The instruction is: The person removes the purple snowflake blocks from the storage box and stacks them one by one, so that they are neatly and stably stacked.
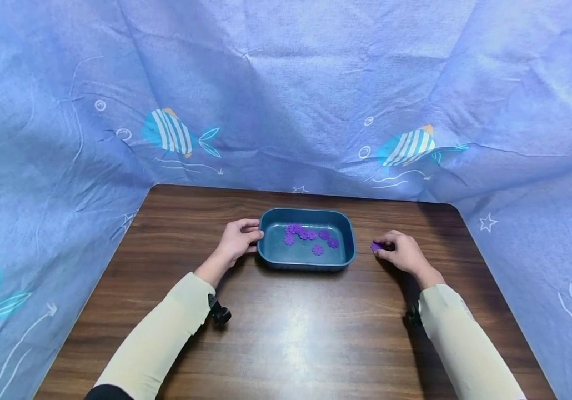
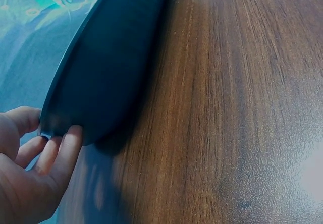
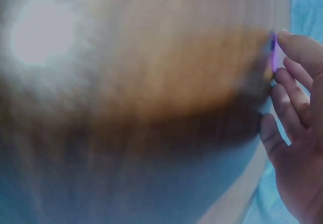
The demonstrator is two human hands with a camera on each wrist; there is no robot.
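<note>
A dark teal rectangular plastic basin (image 1: 306, 266) with rounded corners sits on the table, several purple flower-shaped plastic discs (image 1: 303, 233) lying inside it. My left hand (image 1: 236, 240) grips the basin's left end, thumb at the rim and fingers against the outer wall. The left wrist view shows those fingertips along the basin's dark outer side (image 2: 106, 67). To the right of the basin, my right hand (image 1: 403, 253) pinches one purple flower disc (image 1: 376, 246) between thumb and fingers, close over the table. Seen from the right wrist, that disc (image 3: 274, 55) appears edge-on at the fingertips.
The brown wood-grain table (image 1: 286, 333) reflects a bright light near its front. Blue cloth (image 1: 291, 100) printed with striped fish hangs behind the table and along both sides. A black wrist device (image 1: 220, 314) sits at the left cuff.
</note>
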